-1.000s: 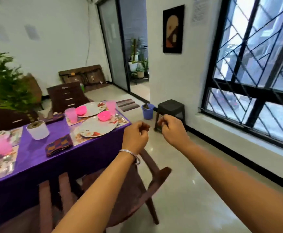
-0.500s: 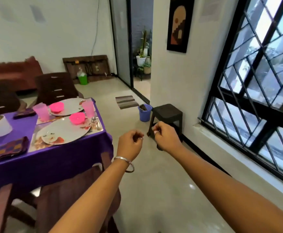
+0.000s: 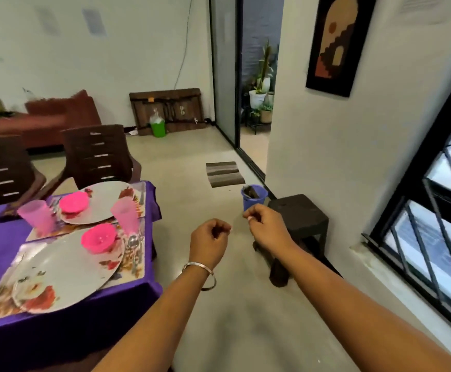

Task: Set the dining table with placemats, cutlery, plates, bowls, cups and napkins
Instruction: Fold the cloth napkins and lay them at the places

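- Worktop [image 3: 127, 296], covered w/ a purple cloth, sits at lower left; only its near corner and right end are in view.
- Two place settings visible. Near one: patterned placemat [image 3: 135, 267], large round plate [image 3: 63, 272], pink bowl [image 3: 98, 238] resting on the plate's far edge, pink cup [image 3: 125, 215] just beyond, spoon and fork [image 3: 135, 247] beside the plate on the mat.
- Far setting: second plate [image 3: 103, 202] w/ a pink bowl [image 3: 73, 202] on it, pink cup [image 3: 36, 216] to its left.
- Napkins: none clearly seen at these two places; a dark item at the far left edge is too blurred to name.
- Left hand [image 3: 208, 242] held out over the floor, clear of the worktop, curled into a loose fist; appears empty.
- Right hand [image 3: 266, 229] beside it, fingertips pinched; something tiny and pale may sit at the fingertips, can't tell what.
- Judgement: these two places look done or nearly so. Napkins and the rest of the worktop can't be checked from here.
- Brown chairs [image 3: 98, 154] stand at the far side.
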